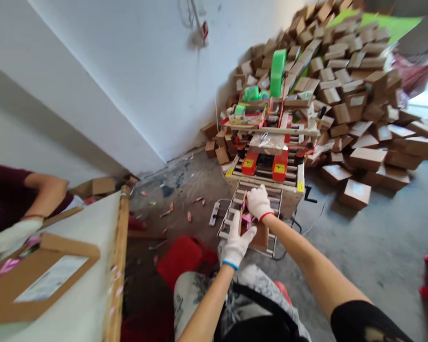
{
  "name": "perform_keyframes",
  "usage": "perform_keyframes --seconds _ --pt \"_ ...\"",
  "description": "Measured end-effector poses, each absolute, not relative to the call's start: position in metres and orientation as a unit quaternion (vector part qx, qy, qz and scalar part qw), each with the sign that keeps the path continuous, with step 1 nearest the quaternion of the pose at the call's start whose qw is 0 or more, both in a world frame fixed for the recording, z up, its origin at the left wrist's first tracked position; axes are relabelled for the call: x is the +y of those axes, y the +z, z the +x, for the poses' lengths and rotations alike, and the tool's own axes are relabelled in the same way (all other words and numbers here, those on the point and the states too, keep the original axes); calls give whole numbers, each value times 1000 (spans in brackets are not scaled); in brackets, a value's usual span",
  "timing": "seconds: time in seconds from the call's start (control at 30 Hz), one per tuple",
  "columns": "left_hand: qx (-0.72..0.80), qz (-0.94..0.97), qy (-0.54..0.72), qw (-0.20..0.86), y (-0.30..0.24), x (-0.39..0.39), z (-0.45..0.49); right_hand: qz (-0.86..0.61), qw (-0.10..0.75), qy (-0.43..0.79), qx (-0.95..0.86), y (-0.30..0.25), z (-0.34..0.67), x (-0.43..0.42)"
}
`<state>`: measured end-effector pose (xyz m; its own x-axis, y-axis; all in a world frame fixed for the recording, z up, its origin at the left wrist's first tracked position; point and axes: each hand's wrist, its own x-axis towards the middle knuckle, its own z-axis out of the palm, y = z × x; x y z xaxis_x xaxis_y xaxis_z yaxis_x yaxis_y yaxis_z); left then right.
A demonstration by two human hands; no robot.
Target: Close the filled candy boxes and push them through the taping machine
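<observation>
A small cardboard box [261, 238] stands with its top open on the short roller table, pink packets [247, 219] showing inside. My left hand [236, 241], in a white glove with a blue cuff, grips the box's left wall, thumb over the inside and fingers along the outside. At the box's far end is my right hand [259, 203], gloved in white with a red cuff. Its fingers are curled down over the edge there, and their tips are partly hidden. Just beyond sits a carton-taping machine [267, 164] with red guides.
Cardboard boxes [356, 107] lie in a large heap behind the machine. At left, another person's gloved hand [12, 240] is by an open labelled box [57, 270] on a white table [105, 232]. A red stool [183, 259] and a power strip [214, 213] are on the floor.
</observation>
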<state>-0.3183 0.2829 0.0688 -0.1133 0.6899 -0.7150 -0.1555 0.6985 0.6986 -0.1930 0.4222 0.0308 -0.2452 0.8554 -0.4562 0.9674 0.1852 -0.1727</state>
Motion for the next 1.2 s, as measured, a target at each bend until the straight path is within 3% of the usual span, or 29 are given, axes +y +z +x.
perform_keyframes --seconds 0.3,0.5,0.57,0.8,0.93,1.07,1.2 --pt "608 458 335 556 43 264 -294 716 -8 -211 666 19 -169 404" --pt "593 593 225 497 40 266 -306 699 -224 -386 559 21 -151 356" --pt "592 581 234 507 40 263 -307 673 -208 -406 582 26 -142 334" --pt "563 501 301 584 36 254 -308 575 81 -222 783 51 -154 311" --pt "540 501 304 604 35 260 -311 521 176 -200 811 57 -174 331" --pt "553 463 311 618 38 267 -311 529 179 -200 805 59 -180 335" --pt "555 443 292 640 44 268 -310 541 57 -267 795 57 -160 323"
